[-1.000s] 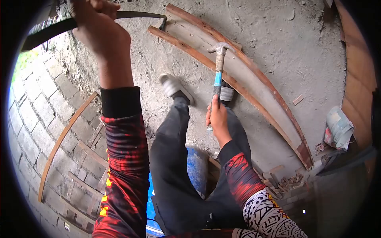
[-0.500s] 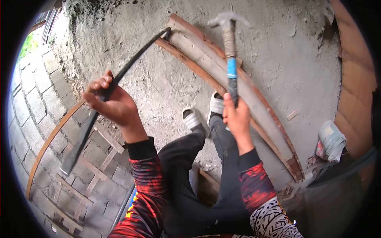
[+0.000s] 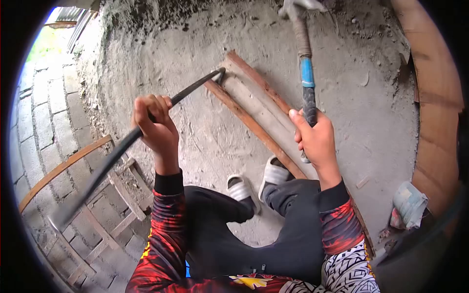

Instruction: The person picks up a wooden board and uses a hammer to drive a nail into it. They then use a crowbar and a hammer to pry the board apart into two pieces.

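My left hand [image 3: 159, 124] is wrapped round the middle of a long black crowbar [image 3: 115, 157]. The bar slants across the view, its hooked far tip right at the end of a reddish wooden strip [image 3: 244, 116]. A second wooden strip [image 3: 259, 83] runs beside the first, with a pale grey band between them. In my right hand [image 3: 317, 139] a claw hammer [image 3: 307, 73] is gripped by the dark lower handle. Its handle has a blue band and a wrapped neck, and the head points away at the top edge.
My feet in white-strapped slippers [image 3: 239, 190] stand on the rough grey concrete floor [image 3: 195, 161]. Left of me, wooden slats [image 3: 128, 195] lie by a grey block surface [image 3: 53, 107]. At right are a crumpled packet [image 3: 409, 204] and a brown board [image 3: 435, 122].
The hammer has risen toward the top edge and moved right. My left hand has closed more tightly round the crowbar. The view has shifted, so the wooden strips appear lower.
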Demonstrator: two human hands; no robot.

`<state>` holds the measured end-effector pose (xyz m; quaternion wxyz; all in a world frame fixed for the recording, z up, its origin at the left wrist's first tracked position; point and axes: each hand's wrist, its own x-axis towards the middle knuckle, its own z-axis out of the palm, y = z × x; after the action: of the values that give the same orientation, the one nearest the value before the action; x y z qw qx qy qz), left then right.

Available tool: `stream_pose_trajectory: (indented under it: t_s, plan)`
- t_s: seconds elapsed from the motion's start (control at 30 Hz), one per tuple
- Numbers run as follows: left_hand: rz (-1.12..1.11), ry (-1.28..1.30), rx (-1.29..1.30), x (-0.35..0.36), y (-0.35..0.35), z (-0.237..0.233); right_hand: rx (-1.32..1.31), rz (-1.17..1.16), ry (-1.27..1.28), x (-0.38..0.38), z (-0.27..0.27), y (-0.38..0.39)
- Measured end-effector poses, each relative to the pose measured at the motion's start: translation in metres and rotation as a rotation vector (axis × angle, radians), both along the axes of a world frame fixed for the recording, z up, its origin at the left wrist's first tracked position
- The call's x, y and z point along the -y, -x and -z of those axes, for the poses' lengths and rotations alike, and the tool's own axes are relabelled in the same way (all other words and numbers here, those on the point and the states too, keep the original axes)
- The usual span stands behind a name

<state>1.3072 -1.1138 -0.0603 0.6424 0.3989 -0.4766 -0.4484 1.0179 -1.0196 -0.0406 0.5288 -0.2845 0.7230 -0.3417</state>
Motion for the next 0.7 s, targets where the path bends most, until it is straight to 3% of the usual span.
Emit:
stream_pose_trajectory:
  t_s: [0.07,0.13,0.17,0.23,0.3,0.37,0.5,0.63,0.7]
  plan:
    - [-0.036,-0.039,-0.062,0.02,0.002,-0.012,0.107,0.01,0.18,0.008,-0.008,-0.005]
    - [-0.022,0.06,-0.07,0.039,0.004,-0.009,0.27,-0.026,0.469,0.014,-0.01,-0.007]
    - [-0.001,0.13,-0.053,0.047,0.003,-0.001,0.265,-0.041,0.489,0.017,-0.012,-0.008]
    - [-0.047,0.194,-0.093,0.053,0.029,-0.002,0.316,0.073,0.378,0.02,-0.018,-0.012]
    - [-0.022,0.331,-0.087,0.058,0.043,0.009,0.208,0.055,0.337,0.017,-0.017,-0.007]
    - [-0.112,0.465,0.14,0.066,0.049,0.025,0.062,0.044,0.186,0.005,-0.012,-0.005]
    - [-0.082,0.372,0.11,0.073,0.037,0.063,-0.143,0.082,0.256,-0.01,-0.024,0.007]
    - [-0.197,0.394,-0.056,0.071,0.021,0.074,0.002,0.152,0.453,-0.025,-0.04,0.006]
    - [-0.085,0.122,-0.056,0.051,0.008,0.088,0.003,0.163,0.502,-0.032,-0.043,0.002]
